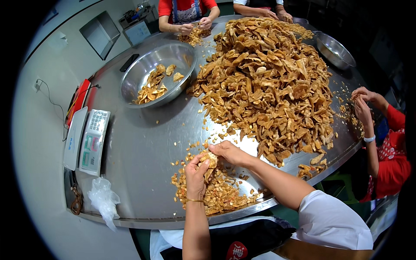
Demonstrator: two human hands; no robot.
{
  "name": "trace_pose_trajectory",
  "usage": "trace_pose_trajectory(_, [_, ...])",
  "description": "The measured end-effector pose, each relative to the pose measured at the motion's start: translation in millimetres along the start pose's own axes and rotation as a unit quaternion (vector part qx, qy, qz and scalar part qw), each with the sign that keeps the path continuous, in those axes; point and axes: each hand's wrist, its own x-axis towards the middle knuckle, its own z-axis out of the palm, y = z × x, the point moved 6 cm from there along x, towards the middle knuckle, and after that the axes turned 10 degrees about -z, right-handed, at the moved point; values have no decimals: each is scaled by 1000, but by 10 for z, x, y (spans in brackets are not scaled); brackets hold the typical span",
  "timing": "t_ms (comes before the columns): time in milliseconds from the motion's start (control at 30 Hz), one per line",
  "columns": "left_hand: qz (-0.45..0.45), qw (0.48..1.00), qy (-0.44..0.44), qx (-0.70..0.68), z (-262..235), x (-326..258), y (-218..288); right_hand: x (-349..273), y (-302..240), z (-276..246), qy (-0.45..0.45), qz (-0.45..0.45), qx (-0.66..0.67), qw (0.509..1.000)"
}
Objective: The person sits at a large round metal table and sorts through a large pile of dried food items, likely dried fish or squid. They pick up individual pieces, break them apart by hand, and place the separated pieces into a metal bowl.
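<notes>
Over the near edge of a steel table point(143, 169), my left hand point(195, 175) and my right hand point(228, 152) meet around one pale tan, flaky dried piece point(211, 159). The left fingers are closed on its near side. On its far side, the right fingertips pinch it. What kind of food it is I cannot tell. Beneath both hands spreads a heap of small yellow-brown bits point(225, 195), like kernels or broken crumbs. Beyond them rises a large pile of brown, curled dried pieces point(268, 91).
A wide steel bowl point(184, 63) with some dried pieces stands far left; another steel bowl point(336, 51) is far right. Along the left edge lie a weighing scale point(92, 141), a plastic bag point(104, 199) and a dark phone-like object point(129, 63). Co-workers' hands point(364, 102) work around the table.
</notes>
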Motion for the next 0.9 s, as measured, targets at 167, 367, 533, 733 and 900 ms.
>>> trace_pose_trajectory(167, [19, 997, 67, 14, -65, -24, 22, 5, -101, -102, 49, -49, -187, 980])
trace_pose_trajectory(367, [72, 975, 149, 150, -178, -28, 68, -204, -575, -89, 175, -354, -332, 856])
trace_pose_trajectory(533, [21, 996, 90, 0, -105, -33, 33, -214, -629, 42, 127, -388, -310, 858])
trace_pose_trajectory(733, [6, 996, 67, -52, -56, -86, 83, -203, -656, 47, 116, -415, -304, 850])
trace_pose_trajectory(900, [47, 998, 52, -4, -55, -72, 93, -183, -653, 54, 104, -388, -290, 869])
